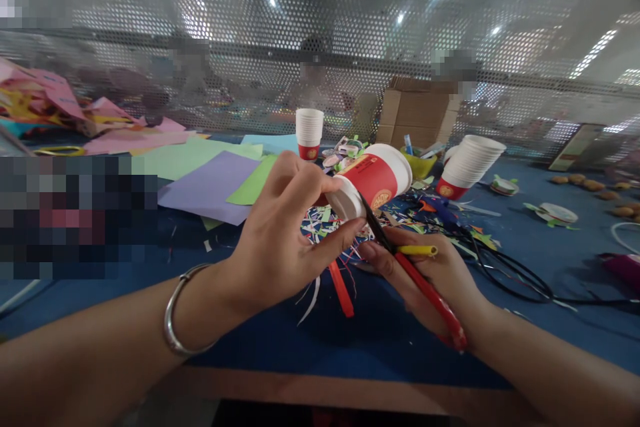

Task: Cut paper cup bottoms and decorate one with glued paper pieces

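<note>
My left hand pinches a white paper cup bottom, a short round piece, between thumb and fingers. Closed around red-handled scissors, my right hand keeps their dark blades against the rim of that piece. A yellow tube-like part sticks out beside the handle; I cannot tell whether it belongs to the scissors. Just behind the blades, a red and white paper cup lies on its side. Paper scraps and a red strip are on the blue table below my hands.
Coloured paper sheets spread to the left. Cup stacks stand at the back and right. A black cable curls at right, near small paper turtle-like crafts. A cardboard box stands before the perforated metal screen.
</note>
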The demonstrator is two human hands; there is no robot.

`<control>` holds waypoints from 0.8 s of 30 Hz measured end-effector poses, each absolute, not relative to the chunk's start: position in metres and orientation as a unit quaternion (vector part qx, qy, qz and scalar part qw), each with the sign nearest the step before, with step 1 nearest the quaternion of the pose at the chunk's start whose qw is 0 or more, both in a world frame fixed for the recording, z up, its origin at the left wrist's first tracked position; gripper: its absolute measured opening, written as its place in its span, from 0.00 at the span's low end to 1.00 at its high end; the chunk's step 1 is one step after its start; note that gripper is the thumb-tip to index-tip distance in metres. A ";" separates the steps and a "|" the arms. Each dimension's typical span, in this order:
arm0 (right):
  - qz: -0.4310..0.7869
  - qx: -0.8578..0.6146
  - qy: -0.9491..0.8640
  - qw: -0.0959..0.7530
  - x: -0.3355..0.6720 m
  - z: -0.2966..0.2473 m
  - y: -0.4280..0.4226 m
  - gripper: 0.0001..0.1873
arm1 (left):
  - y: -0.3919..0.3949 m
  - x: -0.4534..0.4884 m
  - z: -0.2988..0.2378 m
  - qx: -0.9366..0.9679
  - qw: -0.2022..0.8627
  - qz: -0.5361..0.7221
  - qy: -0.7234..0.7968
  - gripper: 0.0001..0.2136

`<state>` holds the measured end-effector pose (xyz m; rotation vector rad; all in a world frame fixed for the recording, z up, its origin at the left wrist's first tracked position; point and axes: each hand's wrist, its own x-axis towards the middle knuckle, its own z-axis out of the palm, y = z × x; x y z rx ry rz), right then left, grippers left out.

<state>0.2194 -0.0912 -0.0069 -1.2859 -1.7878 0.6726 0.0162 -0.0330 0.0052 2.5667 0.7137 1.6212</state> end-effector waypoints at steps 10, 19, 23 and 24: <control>0.273 -0.501 -0.706 0.418 0.218 -0.006 -0.088 0.20 | -0.026 0.016 0.006 0.820 -0.083 0.524 0.215 0.19; 0.236 -0.512 -0.719 0.406 0.221 -0.009 -0.092 0.22 | -0.026 0.016 0.010 0.825 -0.100 0.525 0.185 0.18; 0.225 -0.513 -0.730 0.391 0.222 -0.007 -0.090 0.21 | -0.025 0.014 0.008 0.830 -0.054 0.515 0.209 0.17; 0.222 -0.513 -0.732 0.389 0.222 -0.006 -0.089 0.20 | -0.024 0.013 0.007 0.831 -0.039 0.512 0.216 0.17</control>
